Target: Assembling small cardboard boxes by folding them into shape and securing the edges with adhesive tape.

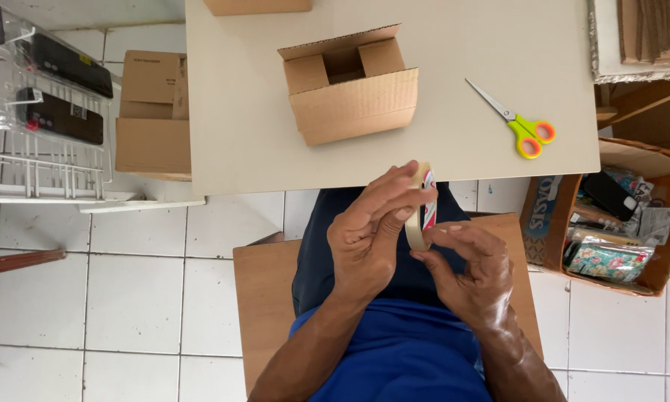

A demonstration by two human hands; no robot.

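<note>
Both hands are holding a tape roll (421, 210) on edge over the lap, just short of the desk (238, 134) edge: left hand (368, 238) fingers curling over its rim, right hand (473, 272) pinching the lower rim with thumb and fingers. Farther out, an open cardboard box (350, 89) is sitting mid-desk, green-and-orange scissors (517, 123) lying to its right.

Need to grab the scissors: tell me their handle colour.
The scissors have lime-green handles with orange inner rings, seen in the head view.
</note>
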